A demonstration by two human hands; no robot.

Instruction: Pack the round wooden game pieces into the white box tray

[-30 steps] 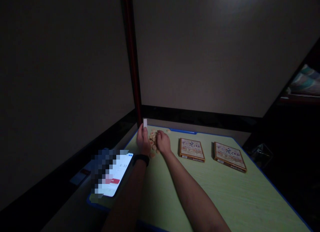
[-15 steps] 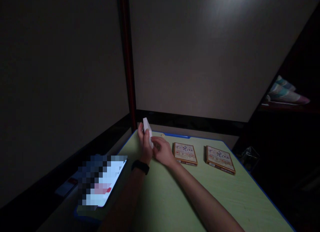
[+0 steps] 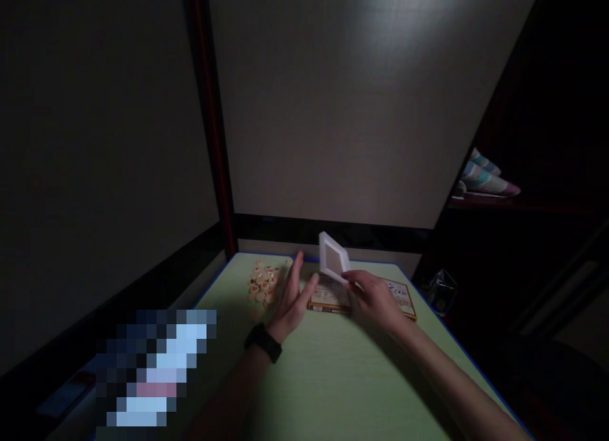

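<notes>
My right hand point(image 3: 375, 296) pinches the near corner of a shallow white box tray point(image 3: 325, 250), which is raised and tilted above the table. To its left, my left hand point(image 3: 291, 296) is held upright with fingers stretched out and nothing in them. A loose pile of round wooden Chinese chess pieces point(image 3: 259, 287), some with red marks, lies just beyond and left of that hand. Under the tray is a flat printed box point(image 3: 326, 295), partly covered by my right hand. A second printed box point(image 3: 402, 295) shows behind my right wrist.
The light green table point(image 3: 304, 377) has a blue edge and stands against a pale wall panel. A pixelated bright screen point(image 3: 162, 371) is at the left edge. Right of the table sits a dark shiny bag point(image 3: 441, 292); striped cloth point(image 3: 488, 177) rests on a shelf.
The white tray has left my left hand and moved right in my right hand. My left hand has opened. The view has shifted right, and the pile of chess pieces now shows.
</notes>
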